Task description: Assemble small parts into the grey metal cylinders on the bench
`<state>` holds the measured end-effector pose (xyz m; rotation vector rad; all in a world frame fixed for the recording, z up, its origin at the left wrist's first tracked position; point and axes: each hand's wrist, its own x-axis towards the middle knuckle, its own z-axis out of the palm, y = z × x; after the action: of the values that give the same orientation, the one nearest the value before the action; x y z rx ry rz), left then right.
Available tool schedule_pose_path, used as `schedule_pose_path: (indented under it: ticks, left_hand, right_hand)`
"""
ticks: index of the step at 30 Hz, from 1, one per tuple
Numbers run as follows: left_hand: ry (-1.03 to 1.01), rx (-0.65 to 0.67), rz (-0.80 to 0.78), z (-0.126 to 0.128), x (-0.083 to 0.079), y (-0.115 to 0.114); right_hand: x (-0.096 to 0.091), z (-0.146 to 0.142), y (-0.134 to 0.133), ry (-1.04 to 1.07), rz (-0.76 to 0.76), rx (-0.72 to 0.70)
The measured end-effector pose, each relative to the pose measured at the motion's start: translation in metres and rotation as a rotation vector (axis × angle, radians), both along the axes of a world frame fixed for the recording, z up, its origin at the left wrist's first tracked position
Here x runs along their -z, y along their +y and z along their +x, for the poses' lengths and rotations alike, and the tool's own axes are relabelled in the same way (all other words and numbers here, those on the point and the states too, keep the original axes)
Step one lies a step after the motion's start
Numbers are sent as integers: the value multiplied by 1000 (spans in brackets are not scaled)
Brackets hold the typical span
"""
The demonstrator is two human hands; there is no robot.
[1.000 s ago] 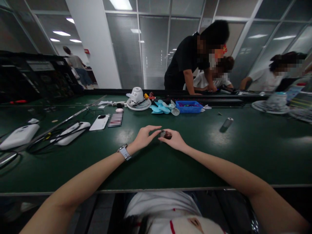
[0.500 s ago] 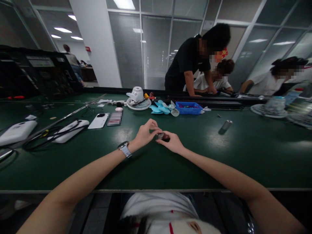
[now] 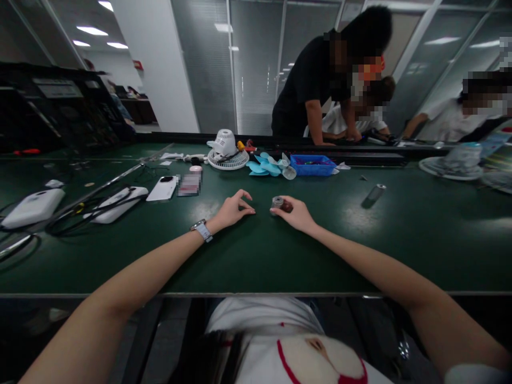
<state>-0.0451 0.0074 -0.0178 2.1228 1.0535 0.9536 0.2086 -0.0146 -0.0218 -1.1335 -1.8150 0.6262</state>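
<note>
The right hand's grip point(image 3: 296, 214) is closed around a small grey metal cylinder point(image 3: 277, 201), thumb on the near side and fingers curled on the far side, its round top showing; whether its base touches the green desk point(image 3: 256, 266) cannot be told. Just to the left, the left hand's grip point(image 3: 231, 210) is partly open, thumb and forefinger apart, with nothing visible between them and a watch point(image 3: 203, 230) on the wrist. For good handling, a light, even hold on the cylinder's side seems best, with the top rim free of fingertips so that the left thumb and forefinger can reach it squarely; squeezing hard or tilting could make a smooth, round piece slip or roll. Farther right stands a second metal cylinder point(image 3: 375, 193), well apart from the right hand. Beyond the hands, toward the far edge, are a white fan housing point(image 3: 224, 144), pale blue fan blades point(image 3: 264, 166) and a blue plastic tray point(image 3: 314, 169). Far left of the hands lies a white phone point(image 3: 162, 189).
</note>
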Motion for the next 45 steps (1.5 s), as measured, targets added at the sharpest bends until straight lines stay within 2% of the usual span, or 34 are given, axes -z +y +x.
schedule_pose_path:
  ticks: [2,4,7,9,11,13,15,17,18,20,22,24,25,27,31,35,37,38,40,42,45]
  left_hand:
    - [-54,-8,-34,0,3,3]
    - [-149,-61,-78,-2,6,9]
    - [-295,-242,-126,-6,13,24]
    - [-369,-396,-129,-11,19,35]
    - [-416,-530,-123,-15,22,43]
    - [-441,-612,-120,-18,23,47]
    - [-451,-652,-119,-18,22,46]
    - [-445,-668,-115,-16,21,43]
    - [-438,-673,-113,-15,20,41]
    - [-426,-674,-104,-13,19,39]
    - [-421,-666,-90,-12,19,38]
    - [-415,-659,-81,-13,20,39]
    - [-408,-656,-79,-13,21,39]
    - [-393,-648,-77,-13,22,39]
    - [-368,-628,-68,-13,22,38]
    - [-363,-623,-63,-13,22,37]
    - [-363,-625,-62,-13,21,37]
    - [-362,-627,-63,-13,21,37]
    - [-355,-631,-64,-12,21,36]
    - [-347,-634,-64,-12,20,35]
    - [-345,-633,-71,-11,18,33]
  right_hand:
    - [-6,38,20,-19,33,184]
    - [-12,86,39,-96,48,466]
    - [-14,153,57,-256,4,878]
    - [-11,184,60,-323,-86,1035]
    - [-7,200,59,-332,-206,1098]
    - [-5,199,57,-298,-296,1145]
    - [-7,182,52,-291,-236,1221]
    - [-12,149,44,-337,-18,1206]
    - [-14,128,38,-368,109,1119]
    - [-16,77,26,-413,282,768]
    - [-12,26,12,-458,327,283]
    - [-6,-16,2,-497,299,-80]
    - [-2,-31,-1,-502,268,-183]
    - [3,-50,-4,-495,209,-246]
    - [7,-58,-4,-473,190,-180]
    - [-4,-38,-3,-458,222,-129]
    - [-19,-7,0,-476,258,-16]
    - [-28,15,3,-497,278,88]
    - [-45,68,10,-569,299,398]
    - [-58,122,16,-637,260,690]
    - [-63,181,20,-709,101,925]
